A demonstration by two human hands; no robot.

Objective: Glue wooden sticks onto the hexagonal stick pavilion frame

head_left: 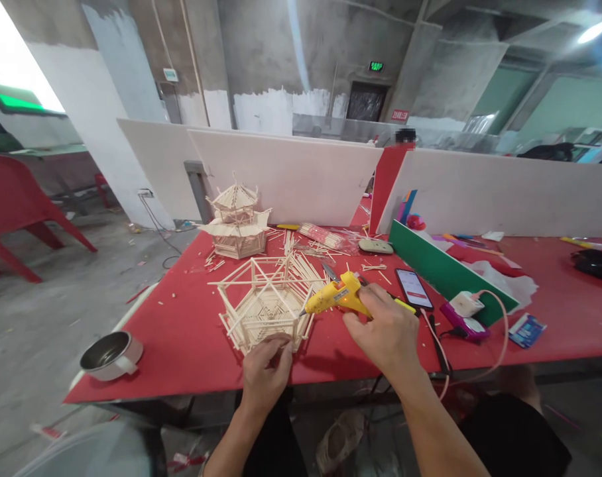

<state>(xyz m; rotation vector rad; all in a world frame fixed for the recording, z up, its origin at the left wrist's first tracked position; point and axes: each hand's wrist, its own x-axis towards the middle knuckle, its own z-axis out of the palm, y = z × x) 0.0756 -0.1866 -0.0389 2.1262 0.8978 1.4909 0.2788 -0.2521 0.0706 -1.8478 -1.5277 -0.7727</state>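
My right hand (pixel 385 324) is wrapped round a yellow hot glue gun (pixel 333 295), its nozzle pointing left and down at the right front of a six-sided wooden stick frame (pixel 268 311). The nozzle tip is at one of the front posts; whether it touches cannot be made out. My left hand (pixel 267 368) is closed in a pinch at the frame's near edge, with the fingertips partly hidden. Thin sticks form the frame's base, posts and top ring, and crossing sticks span the top. Behind it stands a two-tiered stick pagoda (pixel 237 222).
Loose wooden sticks (pixel 305 268) lie behind the frame. A metal cup (pixel 111 356) stands at the table's left front. To the right are a phone (pixel 414 289), a green board (pixel 445 271), and a power strip (pixel 465 321) with a pink cable. Pale partitions (pixel 301 175) border the back.
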